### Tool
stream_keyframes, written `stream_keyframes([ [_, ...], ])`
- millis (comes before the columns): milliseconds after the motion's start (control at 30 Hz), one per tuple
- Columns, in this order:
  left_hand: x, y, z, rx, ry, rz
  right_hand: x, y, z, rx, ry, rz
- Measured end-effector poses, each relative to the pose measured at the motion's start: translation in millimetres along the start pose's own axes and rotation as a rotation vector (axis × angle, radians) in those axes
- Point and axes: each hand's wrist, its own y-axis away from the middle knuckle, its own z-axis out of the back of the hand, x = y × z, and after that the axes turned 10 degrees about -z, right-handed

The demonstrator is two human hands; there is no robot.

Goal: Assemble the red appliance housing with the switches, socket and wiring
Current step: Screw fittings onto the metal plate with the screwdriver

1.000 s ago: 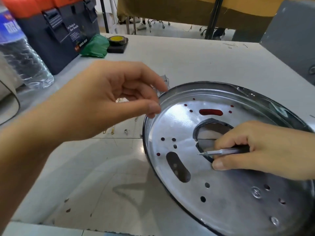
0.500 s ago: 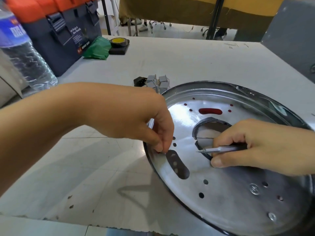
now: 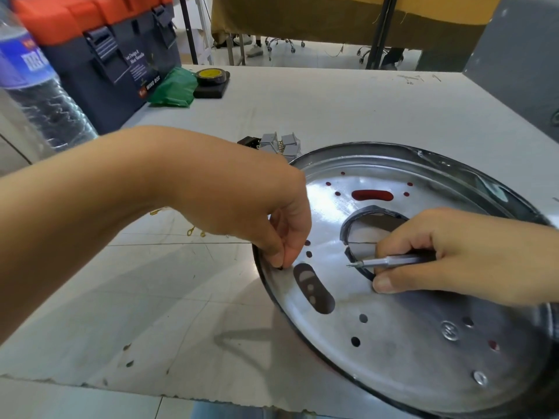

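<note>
The left hand pinches something too small to identify at the left rim of the shiny metal plate, fingertips hiding it. The plate, perforated with round and oblong holes showing red beneath, lies at the counter's right edge, partly cut off. The right hand grips a thin screwdriver over the plate's central opening.

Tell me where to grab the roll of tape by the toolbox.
Grip the tape roll across its outer rim, coming from above. It lies flat on a small black block, hole up, with a green bag crowding its left side, so the top and right stay free.
</note>
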Motion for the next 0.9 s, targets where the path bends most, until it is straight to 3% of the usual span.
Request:
stream_keyframes([
  [900, -7.2, 3.7, -8.5, -0.105, -0.083, 0.014, 1.8, 1.8, 1.1, 0.021, -0.032, 0.01],
])
